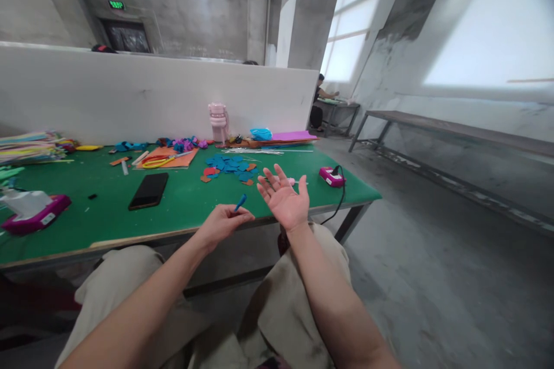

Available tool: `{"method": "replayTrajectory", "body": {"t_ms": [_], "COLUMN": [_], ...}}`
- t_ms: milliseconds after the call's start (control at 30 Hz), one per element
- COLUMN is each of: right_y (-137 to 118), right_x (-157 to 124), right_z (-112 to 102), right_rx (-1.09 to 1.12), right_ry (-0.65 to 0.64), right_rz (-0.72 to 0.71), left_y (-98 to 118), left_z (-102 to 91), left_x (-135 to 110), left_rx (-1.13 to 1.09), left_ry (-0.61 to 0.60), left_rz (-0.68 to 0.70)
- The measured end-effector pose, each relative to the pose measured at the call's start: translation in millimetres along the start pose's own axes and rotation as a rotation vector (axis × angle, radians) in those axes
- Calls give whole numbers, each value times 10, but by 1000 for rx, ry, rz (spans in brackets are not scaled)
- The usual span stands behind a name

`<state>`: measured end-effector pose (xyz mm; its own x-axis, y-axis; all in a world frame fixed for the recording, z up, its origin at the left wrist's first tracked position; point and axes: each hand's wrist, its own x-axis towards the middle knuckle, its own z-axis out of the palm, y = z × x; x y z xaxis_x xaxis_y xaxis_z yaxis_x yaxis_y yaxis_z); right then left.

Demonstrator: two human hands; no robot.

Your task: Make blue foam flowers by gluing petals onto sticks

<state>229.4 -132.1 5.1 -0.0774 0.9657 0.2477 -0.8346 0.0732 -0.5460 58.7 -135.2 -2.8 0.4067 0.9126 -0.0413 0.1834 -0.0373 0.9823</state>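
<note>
My left hand (223, 223) is at the near edge of the green table (108, 213), fingers pinched round a small blue piece (240, 202) that sticks up from them. My right hand (283, 199) is raised beside it, palm up, fingers spread, holding nothing. Just beyond both hands lies a pile of blue and red cut-out petals (229, 167).
A black phone (149, 190) lies left of the hands. A pink glue gun (331, 176) with a black cord sits at the right edge. Yellow scissors (158, 160) rest on orange sheets, a pink tissue box (30, 210) stands far left. A white partition backs the table; a person sits at a far desk.
</note>
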Motion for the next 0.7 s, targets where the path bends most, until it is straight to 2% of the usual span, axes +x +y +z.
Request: {"method": "replayTrajectory", "body": {"t_ms": [100,233,400,500,700], "right_y": [-15,41,163,207,155], "right_x": [4,-24,-61,-64,-30], "right_z": [-35,29,172,213,141], "right_rx": [22,26,18,25,49], "right_ry": [-4,-11,-9,-22,-28], "right_rz": [-28,-3,67,74,38], "left_y": [19,-32,-150,-215,-175], "left_z": [-79,-102,35,132,166], "left_x": [9,59,85,85,58], "left_rx": [17,-43,-169,-186,-129], "left_ry": [-2,34,-70,-91,7], "left_rz": [13,60,19,-19,-36]}}
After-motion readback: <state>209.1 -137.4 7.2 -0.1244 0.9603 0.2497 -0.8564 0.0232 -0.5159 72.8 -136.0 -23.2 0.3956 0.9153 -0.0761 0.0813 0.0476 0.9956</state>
